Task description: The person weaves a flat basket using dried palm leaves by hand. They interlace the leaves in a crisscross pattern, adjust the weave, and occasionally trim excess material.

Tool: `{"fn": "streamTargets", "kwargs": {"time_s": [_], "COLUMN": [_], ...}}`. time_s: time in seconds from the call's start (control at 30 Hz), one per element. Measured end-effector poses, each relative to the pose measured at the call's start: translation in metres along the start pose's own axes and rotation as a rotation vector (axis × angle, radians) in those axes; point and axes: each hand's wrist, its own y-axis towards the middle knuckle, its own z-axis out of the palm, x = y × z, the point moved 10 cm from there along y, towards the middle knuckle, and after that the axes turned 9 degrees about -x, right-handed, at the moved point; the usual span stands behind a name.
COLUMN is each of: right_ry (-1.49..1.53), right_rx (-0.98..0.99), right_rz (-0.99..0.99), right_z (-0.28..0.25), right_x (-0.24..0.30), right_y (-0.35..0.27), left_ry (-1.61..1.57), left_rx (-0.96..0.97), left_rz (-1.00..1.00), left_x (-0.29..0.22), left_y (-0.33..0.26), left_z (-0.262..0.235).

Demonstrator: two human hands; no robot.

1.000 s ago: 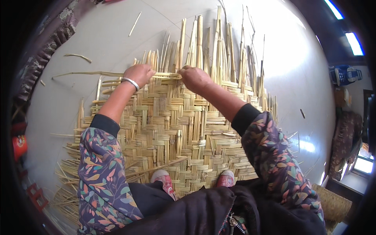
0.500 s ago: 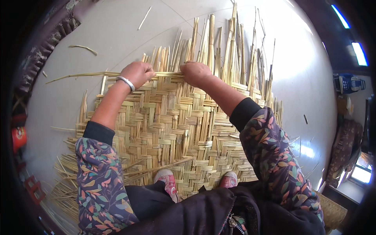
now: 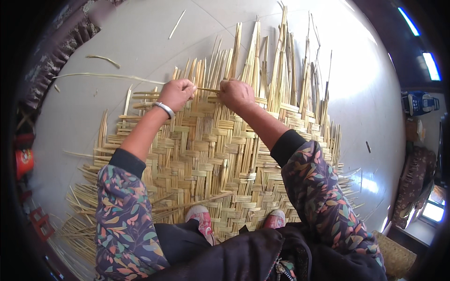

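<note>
A large half-woven mat [image 3: 206, 154] of pale bamboo strips lies on the grey floor under my feet. Its far edge ends in loose upright strips [image 3: 276, 61]. My left hand [image 3: 177, 92], with a silver bangle on the wrist, pinches a long thin strip [image 3: 108, 76] that runs leftward across the floor. My right hand [image 3: 236, 94] grips the same strip's other end at the mat's far edge, fingers closed among the loose ends. Both hands are close together.
Loose strip scraps [image 3: 104, 58] lie on the floor at the far left. A red object [image 3: 23, 160] sits at the left rim. A blue and white container [image 3: 418, 103] and a woven basket [image 3: 412, 187] stand on the right. My two shoes [image 3: 201, 219] rest on the mat.
Both hands have drawn closer together at the mat's far edge, and the long strip now sits tighter along the woven edge. The view shifted slightly.
</note>
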Motion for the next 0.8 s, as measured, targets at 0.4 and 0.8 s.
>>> {"fn": "streamTargets", "kwargs": {"time_s": [0.4,0.8], "right_ry": [0.211,0.303], "right_rx": [-0.276,-0.394], "right_rz": [0.131,0.213], "right_z": [-0.007,-0.015], "right_x": [-0.011,-0.02], "right_y": [-0.006,-0.014], "left_ry": [0.052,-0.083], "left_rx": [-0.087,0.139], "left_rz": [-0.014,-0.283], "left_x": [0.035,0.038], "left_y": [0.069,0.08], "left_z": [0.042,0.075]}}
